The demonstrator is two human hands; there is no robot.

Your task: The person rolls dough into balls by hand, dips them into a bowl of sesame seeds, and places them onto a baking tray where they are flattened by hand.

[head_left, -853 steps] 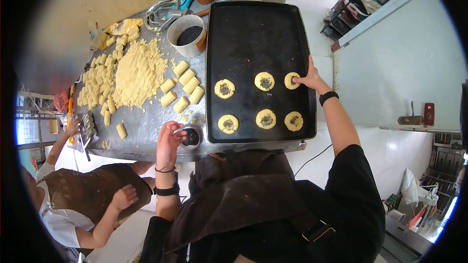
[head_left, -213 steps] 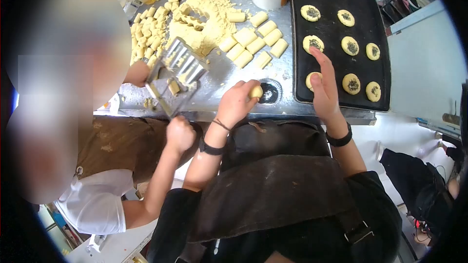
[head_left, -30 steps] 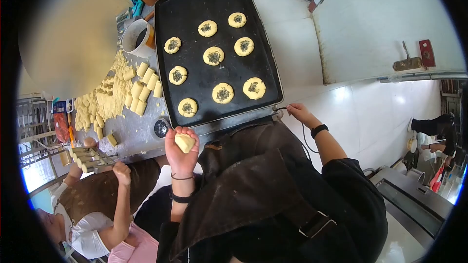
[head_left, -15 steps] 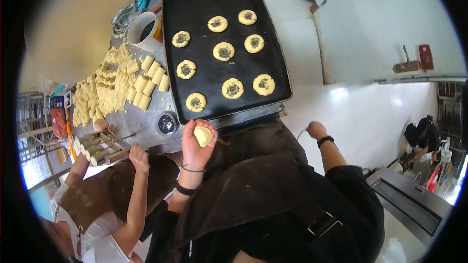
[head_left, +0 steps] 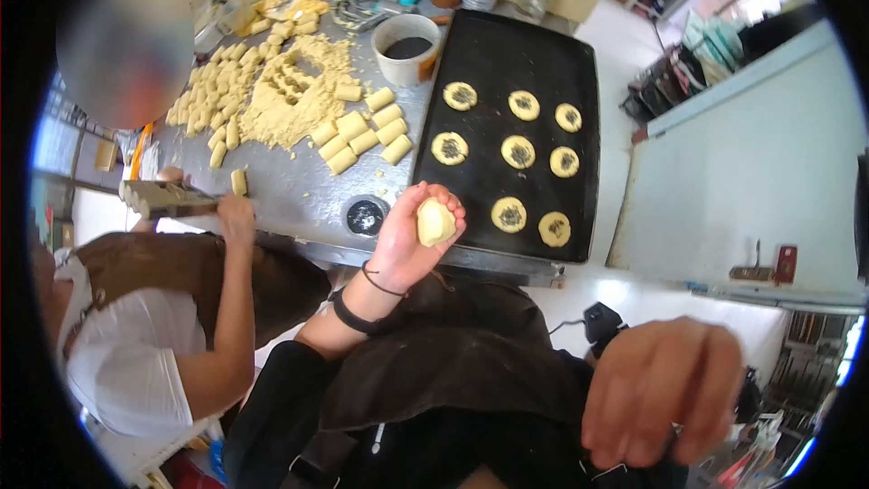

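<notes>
My left hand [head_left: 418,240] is palm up with its fingers curled round a pale dough piece [head_left: 436,223], at the near left corner of a black baking tray [head_left: 489,50]. Flat dough rounds [head_left: 518,152] with dark flecks on top lie in the tray. Close to the camera at the lower right, my right hand [head_left: 665,389] is closed, its fingers curled and a little blurred; no object shows in it. A small bowl of dark filling [head_left: 366,215] stands left of my left hand. Cut dough cylinders [head_left: 364,142] lie left of the tray.
Crumbly dough [head_left: 290,104] and many small pieces cover the metal table [head_left: 299,195] at the left. A tub [head_left: 405,45] with dark contents stands behind the cylinders. A co-worker's hand [head_left: 237,220] and a slatted tool [head_left: 167,198] are at the table's left edge.
The view has swung, so tray and table sit lower and further right. My right hand has come up close to the camera. My left hand still holds the dough piece.
</notes>
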